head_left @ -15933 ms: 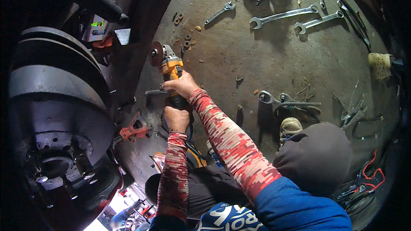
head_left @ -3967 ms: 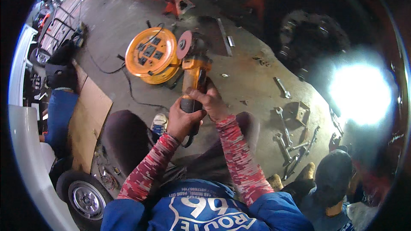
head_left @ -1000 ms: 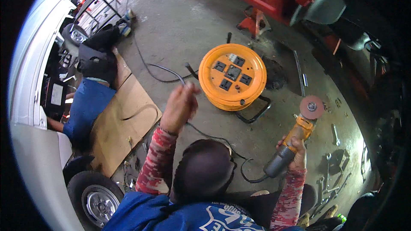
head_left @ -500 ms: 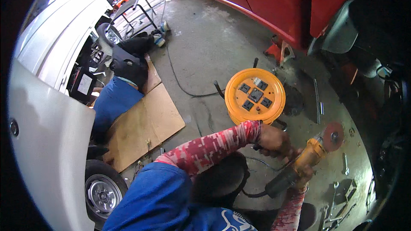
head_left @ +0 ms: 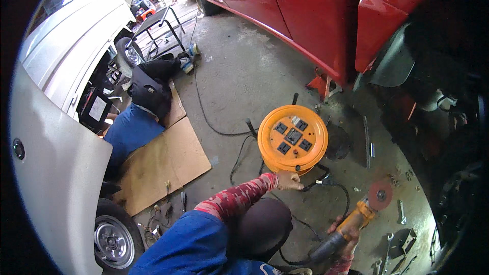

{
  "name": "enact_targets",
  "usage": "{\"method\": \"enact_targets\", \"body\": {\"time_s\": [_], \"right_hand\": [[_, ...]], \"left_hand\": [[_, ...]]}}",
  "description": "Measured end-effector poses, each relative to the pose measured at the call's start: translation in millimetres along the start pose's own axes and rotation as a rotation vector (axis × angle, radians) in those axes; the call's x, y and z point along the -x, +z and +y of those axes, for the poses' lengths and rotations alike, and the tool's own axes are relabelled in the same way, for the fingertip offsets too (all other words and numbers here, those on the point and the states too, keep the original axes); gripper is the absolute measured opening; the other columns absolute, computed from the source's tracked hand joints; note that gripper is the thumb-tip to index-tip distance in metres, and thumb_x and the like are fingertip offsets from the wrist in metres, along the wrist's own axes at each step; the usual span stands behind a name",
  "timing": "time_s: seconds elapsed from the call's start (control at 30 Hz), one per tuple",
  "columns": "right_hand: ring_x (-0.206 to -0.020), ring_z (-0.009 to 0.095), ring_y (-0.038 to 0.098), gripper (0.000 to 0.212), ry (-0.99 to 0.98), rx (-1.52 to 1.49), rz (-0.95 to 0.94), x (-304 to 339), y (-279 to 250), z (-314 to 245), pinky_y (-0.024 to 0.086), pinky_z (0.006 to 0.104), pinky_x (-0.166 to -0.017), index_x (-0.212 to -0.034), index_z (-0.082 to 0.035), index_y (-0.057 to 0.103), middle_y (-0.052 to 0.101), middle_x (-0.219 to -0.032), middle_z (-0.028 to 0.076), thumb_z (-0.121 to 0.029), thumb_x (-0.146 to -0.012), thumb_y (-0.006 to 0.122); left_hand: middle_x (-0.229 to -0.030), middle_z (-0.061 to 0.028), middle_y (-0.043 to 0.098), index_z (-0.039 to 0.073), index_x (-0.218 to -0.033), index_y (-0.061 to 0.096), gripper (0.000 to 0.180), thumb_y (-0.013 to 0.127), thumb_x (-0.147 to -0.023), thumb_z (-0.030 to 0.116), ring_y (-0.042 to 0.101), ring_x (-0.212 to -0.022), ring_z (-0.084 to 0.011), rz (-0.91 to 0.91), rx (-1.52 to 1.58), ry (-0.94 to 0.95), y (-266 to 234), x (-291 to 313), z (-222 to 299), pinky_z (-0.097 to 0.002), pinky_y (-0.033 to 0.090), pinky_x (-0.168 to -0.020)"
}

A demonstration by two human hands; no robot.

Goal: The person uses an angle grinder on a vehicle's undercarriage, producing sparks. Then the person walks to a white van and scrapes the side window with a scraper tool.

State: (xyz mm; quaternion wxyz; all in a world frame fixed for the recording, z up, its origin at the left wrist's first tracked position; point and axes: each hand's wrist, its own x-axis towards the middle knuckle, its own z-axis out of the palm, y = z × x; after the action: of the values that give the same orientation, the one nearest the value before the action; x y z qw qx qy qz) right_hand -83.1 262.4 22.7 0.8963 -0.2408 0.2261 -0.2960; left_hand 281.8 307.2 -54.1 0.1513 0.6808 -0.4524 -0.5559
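Note:
My right hand is wrapped round the body of a yellow and dark grey angle grinder, held tilted over the floor. Its reddish disc points away to the upper right. Just below the near rim of a yellow cable reel, my left hand is closed on a black cord. The cord runs right to a dark connector with a pale patch, then loops down toward the grinder. Several dark sockets sit on the reel's top face.
A person in blue lies on cardboard beside a white vehicle. A red car stands at the upper right, with a red jack stand by it. Wrenches lie at right; a wheel is lower left.
My left hand has moved left, away from the grinder, to the cord beside the reel. The grinder has shifted slightly down and left in my right hand. The view has tilted up a little.

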Motion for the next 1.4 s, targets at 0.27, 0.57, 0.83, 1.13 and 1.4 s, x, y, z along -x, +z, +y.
{"method": "enact_targets", "body": {"time_s": [0.27,0.57,0.83,1.13,1.4], "right_hand": [[-0.083,0.035,0.066,0.068,0.445,0.080,0.308,52,-75,-51,0.058,0.0462,-0.070,-0.135,-0.009,0.041,0.058,-0.118,0.018,-0.043,-0.083,0.069],[-0.077,0.033,0.065,0.057,-0.027,0.055,0.421,177,-38,-81,0.059,0.0461,-0.063,-0.127,-0.008,0.047,0.061,-0.103,0.015,-0.045,-0.087,0.065],[-0.081,0.030,0.067,0.055,0.033,0.134,0.412,108,13,-65,0.060,0.0437,-0.068,-0.125,-0.006,0.050,0.064,-0.103,0.014,-0.040,-0.085,0.070],[-0.081,0.028,0.067,0.055,0.229,0.324,0.395,59,75,-50,0.059,0.0420,-0.068,-0.124,-0.005,0.052,0.065,-0.102,0.013,-0.037,-0.084,0.073],[-0.081,0.027,0.067,0.054,0.289,0.401,0.346,42,93,-57,0.059,0.0404,-0.069,-0.123,-0.005,0.055,0.066,-0.101,0.012,-0.035,-0.083,0.075]], "left_hand": [[-0.131,-0.0173,0.064,0.004,-0.133,0.061,0.066,0.073,-0.085,0.049,0.059,-0.124,-0.0294,0.077,-0.087,0.255,51,-50,-20,-0.0398,0.046,-0.106],[-0.095,-0.0058,0.073,0.003,-0.108,0.072,0.036,0.066,-0.095,0.036,0.070,-0.090,-0.0189,0.146,0.087,0.092,37,-21,-26,-0.0330,0.054,-0.081],[-0.079,-0.0064,0.072,0.005,-0.103,0.070,0.019,0.066,-0.093,0.021,0.068,-0.076,-0.0156,0.720,0.870,-0.140,-100,73,-81,-0.0321,0.053,-0.059],[-0.107,-0.0135,0.068,0.004,-0.118,0.066,0.049,0.078,-0.070,0.012,0.066,-0.098,-0.0286,1.075,0.748,-0.215,-194,-37,-186,-0.0365,0.053,-0.083],[-0.072,-0.0115,0.070,0.004,-0.101,0.076,0.052,0.067,-0.090,0.054,0.069,-0.070,-0.0223,1.002,0.479,-0.255,-138,13,-159,-0.0365,0.053,-0.069]]}}
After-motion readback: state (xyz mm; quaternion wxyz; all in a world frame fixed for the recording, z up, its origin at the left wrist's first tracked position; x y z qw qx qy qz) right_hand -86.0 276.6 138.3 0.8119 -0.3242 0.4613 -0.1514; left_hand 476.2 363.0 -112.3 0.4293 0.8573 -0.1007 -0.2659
